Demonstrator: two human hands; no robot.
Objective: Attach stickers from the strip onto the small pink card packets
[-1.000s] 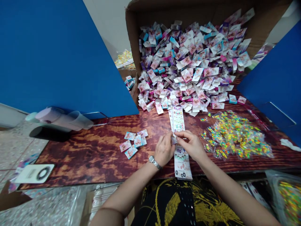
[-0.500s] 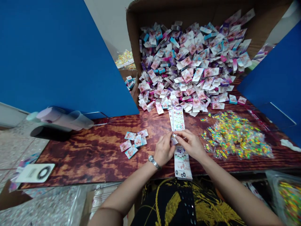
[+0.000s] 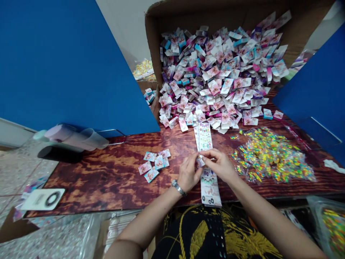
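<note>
Between my two hands is a small printed carton (image 3: 199, 162), held above the table. My left hand (image 3: 189, 170), with a metal watch on the wrist, is closed around its left side. My right hand (image 3: 220, 164) pinches at its upper end with thumb and forefinger; fingers partly hide the carton. Beneath them lies a long printed paper strip (image 3: 211, 189), and another stack of printed strips (image 3: 205, 136) lies just beyond my fingers. Left of my hands, several closed small cartons (image 3: 159, 162) rest in a loose group.
A large cardboard box (image 3: 152, 46) on its side spills many open cartons (image 3: 215, 86) at the back. Right of my hands is a heap of small clear bags with colourful pieces (image 3: 275, 154). A phone (image 3: 43, 199) and cups (image 3: 93, 139) sit at the left edge.
The whole view has shifted very slightly. Both hands keep nearly the same hold on the small carton, and nothing else has visibly moved.
</note>
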